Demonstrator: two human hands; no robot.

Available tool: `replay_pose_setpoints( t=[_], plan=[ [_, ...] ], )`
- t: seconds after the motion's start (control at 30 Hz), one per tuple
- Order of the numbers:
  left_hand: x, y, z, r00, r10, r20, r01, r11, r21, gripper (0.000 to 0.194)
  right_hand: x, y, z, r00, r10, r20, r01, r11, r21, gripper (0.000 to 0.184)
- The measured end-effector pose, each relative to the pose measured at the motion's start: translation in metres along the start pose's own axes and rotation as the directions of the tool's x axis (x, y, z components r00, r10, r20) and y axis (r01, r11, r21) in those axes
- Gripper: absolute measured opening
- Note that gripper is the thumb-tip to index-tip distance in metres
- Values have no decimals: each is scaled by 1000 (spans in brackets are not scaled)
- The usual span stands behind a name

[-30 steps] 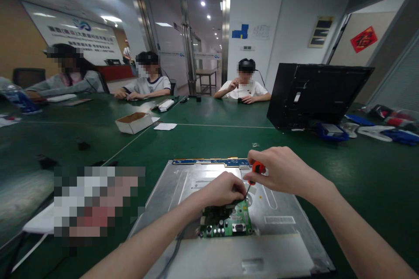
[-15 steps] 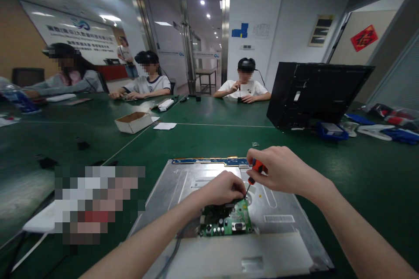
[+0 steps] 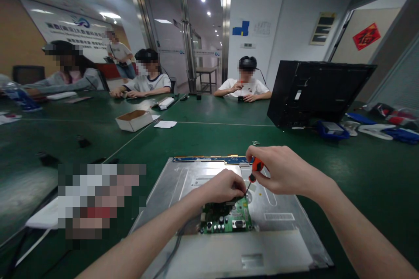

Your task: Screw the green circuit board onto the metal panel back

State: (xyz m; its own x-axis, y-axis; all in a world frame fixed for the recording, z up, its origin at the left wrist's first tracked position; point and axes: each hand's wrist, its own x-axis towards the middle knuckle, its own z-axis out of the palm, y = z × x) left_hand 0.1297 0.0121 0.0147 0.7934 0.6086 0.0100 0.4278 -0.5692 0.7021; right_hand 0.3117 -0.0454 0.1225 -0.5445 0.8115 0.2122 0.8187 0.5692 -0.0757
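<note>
My right hand (image 3: 279,170) grips the red-and-black handle of a screwdriver (image 3: 257,165), which points down and to the left. Its thin shaft reaches the upper right corner of a green circuit board (image 3: 241,214). At that corner my left hand (image 3: 225,185) is closed, thumb and fingertips pinched beside the screwdriver's tip; whatever they hold is too small to make out. My left hand covers the board's upper part. The board lies on the metal back of a flat display panel (image 3: 278,231), which has a blue circuit strip (image 3: 209,160) along its far edge.
A black monitor housing (image 3: 317,96) stands at the right, with a blue tray (image 3: 333,130) in front. An open white box (image 3: 134,120) and paper (image 3: 165,124) lie farther back on the green table (image 3: 209,137). A grey cable (image 3: 173,250) crosses the panel. Several people sit opposite.
My right hand's fingers have shifted slightly on the screwdriver handle, while the tip stays at the board's corner. My left hand holds its place. A standing person in the background has moved left.
</note>
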Motion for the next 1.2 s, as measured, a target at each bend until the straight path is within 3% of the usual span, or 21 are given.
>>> replay_pose_setpoints(
  t=[0.23,0.43,0.53,0.63,0.7,0.83,1.07,1.13,1.2],
  plan=[
    [-2,5,-1,1000,26,12,-27,995,96,12,2,2,4,999,50,8,-49,992,-117,10],
    [-2,5,-1,999,40,25,-43,990,135,14,0,-2,2,1000,-16,2,16,1000,-15,23],
    [-2,6,-2,998,46,30,-50,987,150,14,2,0,3,1000,18,5,-17,996,-90,15],
    [-2,5,-1,999,33,17,-35,988,150,12,4,1,4,998,64,10,-61,984,-168,19],
    [-1,5,-1,999,29,15,-31,990,138,12,3,1,4,998,57,5,-56,989,-135,10],
    [-2,6,-1,999,40,18,-42,993,113,14,-2,-1,2,1000,-23,9,23,1000,17,27],
    [-3,7,-2,999,34,14,-36,990,133,14,2,0,2,997,68,21,-65,991,-121,15],
    [-2,6,-2,999,35,18,-37,991,131,13,1,0,1,999,46,24,-44,996,-82,10],
    [-2,4,-2,999,39,20,-41,992,121,13,0,0,0,1000,6,24,-6,1000,-16,19]
  ],
)
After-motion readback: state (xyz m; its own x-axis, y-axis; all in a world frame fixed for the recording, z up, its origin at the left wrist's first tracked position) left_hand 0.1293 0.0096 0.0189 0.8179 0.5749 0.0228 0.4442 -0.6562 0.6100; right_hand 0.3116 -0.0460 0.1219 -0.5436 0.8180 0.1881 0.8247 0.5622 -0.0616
